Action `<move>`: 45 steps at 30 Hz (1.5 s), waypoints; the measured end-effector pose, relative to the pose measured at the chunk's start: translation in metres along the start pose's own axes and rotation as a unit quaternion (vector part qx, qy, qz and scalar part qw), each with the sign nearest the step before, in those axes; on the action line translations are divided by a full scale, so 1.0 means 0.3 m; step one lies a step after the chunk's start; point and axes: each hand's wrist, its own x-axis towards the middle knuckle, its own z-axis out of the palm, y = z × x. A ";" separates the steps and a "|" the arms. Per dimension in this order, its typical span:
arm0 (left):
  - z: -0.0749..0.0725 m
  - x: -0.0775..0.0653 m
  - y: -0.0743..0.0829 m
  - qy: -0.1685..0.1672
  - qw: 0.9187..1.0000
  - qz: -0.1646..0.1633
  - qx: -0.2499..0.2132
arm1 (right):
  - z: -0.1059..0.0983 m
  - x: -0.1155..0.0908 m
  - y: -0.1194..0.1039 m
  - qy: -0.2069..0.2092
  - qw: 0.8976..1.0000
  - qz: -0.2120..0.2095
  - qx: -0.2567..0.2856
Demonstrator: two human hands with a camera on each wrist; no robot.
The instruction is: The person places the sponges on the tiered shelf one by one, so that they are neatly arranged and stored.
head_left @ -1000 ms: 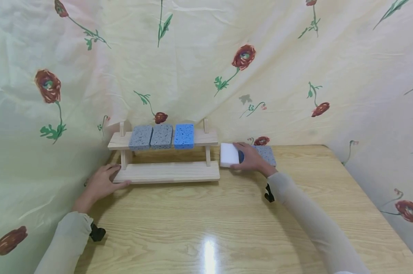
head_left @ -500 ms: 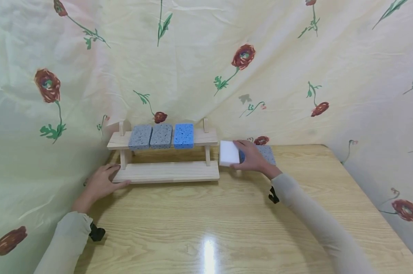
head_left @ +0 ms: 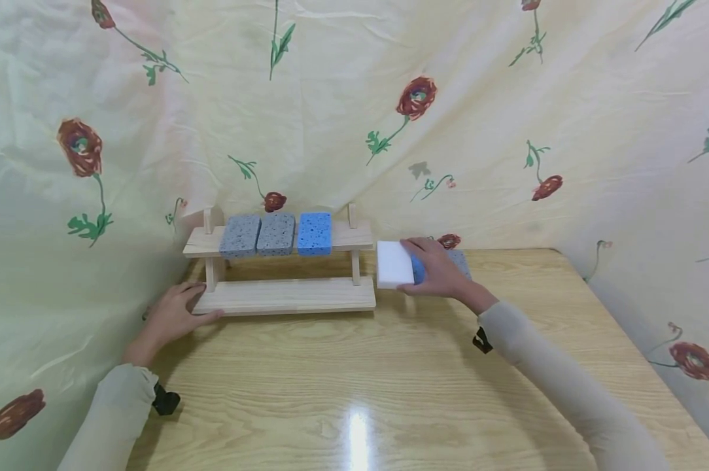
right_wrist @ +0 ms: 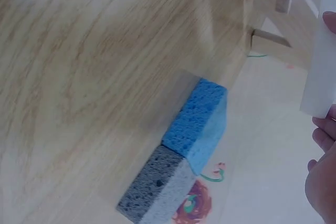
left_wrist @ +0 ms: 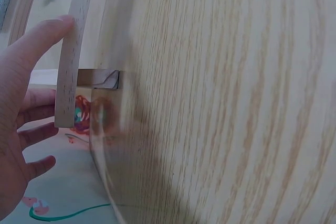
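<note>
Thumb on the near edge, fingers on the far one, a person's right hand (head_left: 438, 268) pinches a white block (head_left: 395, 265) above the table (head_left: 272, 392), just beside the right end of a two-tier wooden rack (head_left: 284, 297). The block looks to be light foam, dry and matte: little weight to carry, small risk of a slip, but likely to dent or shed at the corners under a hard squeeze. A light pinch across opposite edges, as here, seems the place to take hold, leaving the broad faces free.

At the rack's other end, the left hand (head_left: 171, 314) grips the lower shelf, thumb along the front edge and fingers about the end. The bare wood looks stiff and takes a firm hold there.

Beneath and beyond the block, a blue sponge (right_wrist: 195, 119) and a grey sponge (right_wrist: 152, 184) lie end to end on the table, touching. On the upper shelf sit two more grey sponges (head_left: 276, 234), close together, with another blue one (head_left: 314, 234) to their right. A flowered cloth (head_left: 331, 131) hangs behind it all.
</note>
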 end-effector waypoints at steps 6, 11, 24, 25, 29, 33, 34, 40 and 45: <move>-0.001 -0.001 0.000 -0.002 1.000 -0.002 0.000 | -0.024 -0.009 -0.037 0.009 1.000 -0.029 -0.005; 0.002 0.001 -0.004 -0.003 1.000 -0.004 -0.002 | -0.045 -0.015 -0.068 0.012 0.999 -0.046 -0.001; 0.004 0.004 -0.012 -0.003 1.000 -0.006 -0.004 | -0.059 -0.026 -0.155 0.004 0.998 -0.056 -0.011; 0.004 0.005 -0.013 -0.003 1.000 -0.006 -0.005 | -0.055 -0.025 -0.161 0.005 0.998 -0.060 -0.009; 0.005 0.005 -0.014 -0.002 1.000 -0.003 -0.003 | -0.035 -0.020 -0.188 0.008 0.997 -0.075 -0.011; 0.005 0.006 -0.016 -0.004 1.000 -0.004 -0.004 | -0.015 -0.011 -0.222 0.015 0.995 -0.094 -0.018; 0.005 0.005 -0.015 -0.004 1.000 -0.005 -0.005 | -0.010 -0.009 -0.231 0.017 0.995 -0.098 -0.019; -0.001 0.003 -0.007 -0.005 1.000 -0.004 -0.011 | 0.021 0.014 -0.280 0.013 0.994 -0.110 -0.018; 0.001 0.003 -0.006 -0.003 1.000 -0.005 -0.010 | 0.056 0.039 -0.320 0.006 0.993 -0.115 -0.016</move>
